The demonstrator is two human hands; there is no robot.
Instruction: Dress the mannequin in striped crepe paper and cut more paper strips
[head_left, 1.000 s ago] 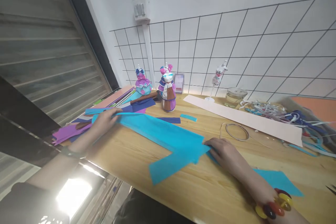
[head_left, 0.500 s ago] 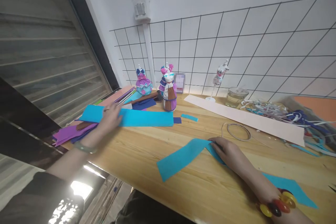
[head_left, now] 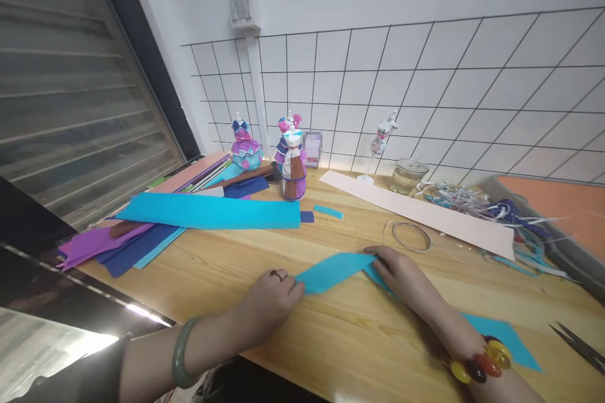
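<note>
A narrow blue paper strip (head_left: 331, 272) stretches between my two hands just over the table. My left hand (head_left: 271, 302), with a ring and a green bangle, is closed on its left end. On the strip's other side my right hand (head_left: 401, 274) pinches it where it bends, and part of the strip passes under that hand. Beneath my right forearm a further blue piece (head_left: 508, 337) shows; whether it joins the strip is hidden. A wider blue paper sheet (head_left: 212, 211) lies on the pile at the left, away from both hands.
Purple and navy paper pieces (head_left: 125, 255) lie at the left. Small dress-form figures (head_left: 293, 167) stand along the wall. A pale pink strip (head_left: 425, 214), a wire coil (head_left: 411, 236), a glass jar (head_left: 409, 176), a ribbon-filled box (head_left: 501, 211) and scissors (head_left: 576, 346) are to the right.
My left hand laid the wide blue sheet on the left pile, let go, and came down right to grasp the narrow strip's left end. My right hand kept its hold. The view shifted slightly.
</note>
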